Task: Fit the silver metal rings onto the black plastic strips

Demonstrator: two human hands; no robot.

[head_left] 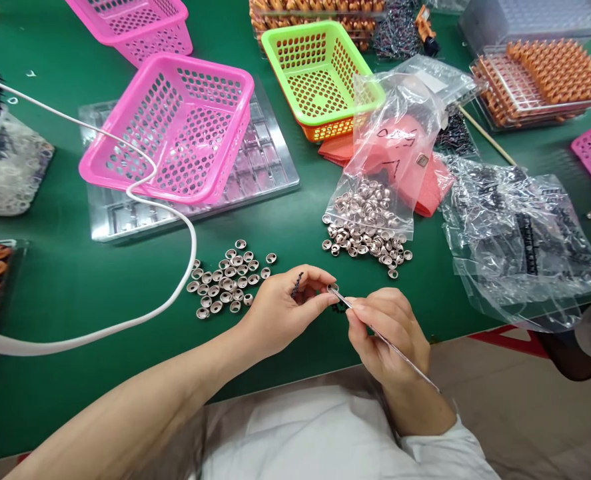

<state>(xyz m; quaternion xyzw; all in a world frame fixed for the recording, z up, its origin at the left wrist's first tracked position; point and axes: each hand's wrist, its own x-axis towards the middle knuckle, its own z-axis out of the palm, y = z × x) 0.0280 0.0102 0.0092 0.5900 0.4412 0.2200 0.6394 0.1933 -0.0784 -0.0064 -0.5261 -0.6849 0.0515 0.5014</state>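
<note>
My left hand [288, 303] pinches a small round metal cup [332, 288] between thumb and forefinger. A short strip of black parts [296, 285] pokes out from its curled fingers. In my right hand [392, 333] is a slim metal rod-like tool [400, 355], gripped like a pen, its tip at the cup. Whether the tip touches the cup's inside I cannot tell. Small black pieces [340, 307] lie on the table behind the fingertips, partly hidden. Left of my hands, loose metal cups [228, 283] are spread out; a denser pile [370, 230] spills from a clear bag [392, 160].
A pink basket [220, 127] sits on a clear plastic tray [275, 150]. A white cable [175, 297] crosses the left side. Behind stands a green basket [305, 120]. Plastic bags with black parts [525, 240] lie right; orange parts on trays [560, 73] stand at the back right.
</note>
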